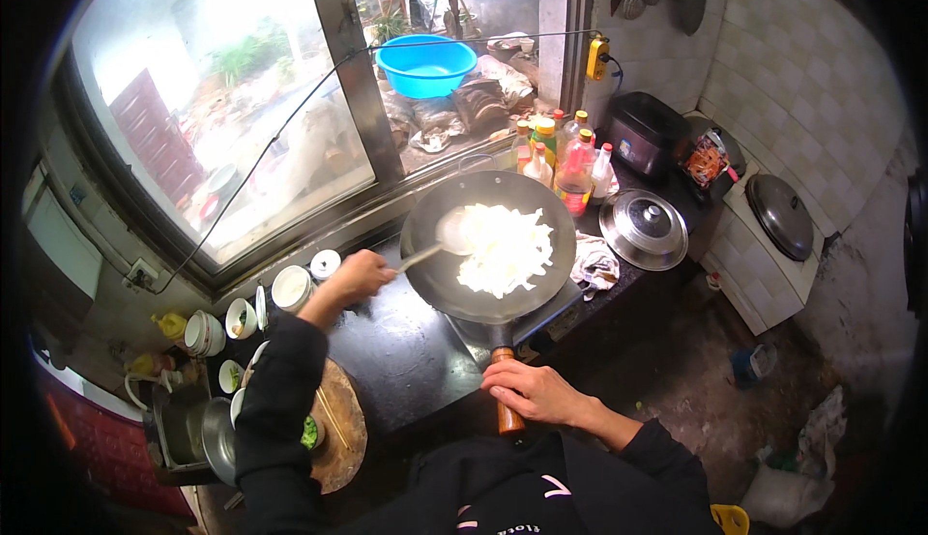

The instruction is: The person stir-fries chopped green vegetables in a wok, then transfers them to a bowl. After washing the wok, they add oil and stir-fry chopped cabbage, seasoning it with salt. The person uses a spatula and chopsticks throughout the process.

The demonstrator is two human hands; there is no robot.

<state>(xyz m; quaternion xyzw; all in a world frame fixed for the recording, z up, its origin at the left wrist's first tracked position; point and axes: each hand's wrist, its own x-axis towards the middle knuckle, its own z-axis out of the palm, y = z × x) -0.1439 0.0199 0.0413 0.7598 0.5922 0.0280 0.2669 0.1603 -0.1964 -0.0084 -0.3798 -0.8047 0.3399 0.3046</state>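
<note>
My left hand (360, 275) grips the handle of a metal ladle or spatula (455, 233), whose broad head rests inside a large dark wok (435, 285). Pale sliced food (506, 251) lies in the middle of the wok, too bright to tell exactly what it is. Around the wok's wooden handle (510, 419) is my right hand (533, 392), fingers wrapped over the top. The wok sits on a gas stove (554, 321) by the window, and the burner under it is hidden.
Seasoning bottles (574, 172) crowd behind the wok's right side. A metal lid (644, 229) and a crumpled cloth (596, 263) lie to the right. On the left are a wooden chopping board (348, 455) with chopsticks (333, 419), several bowls (241, 317) and a sink (177, 426).
</note>
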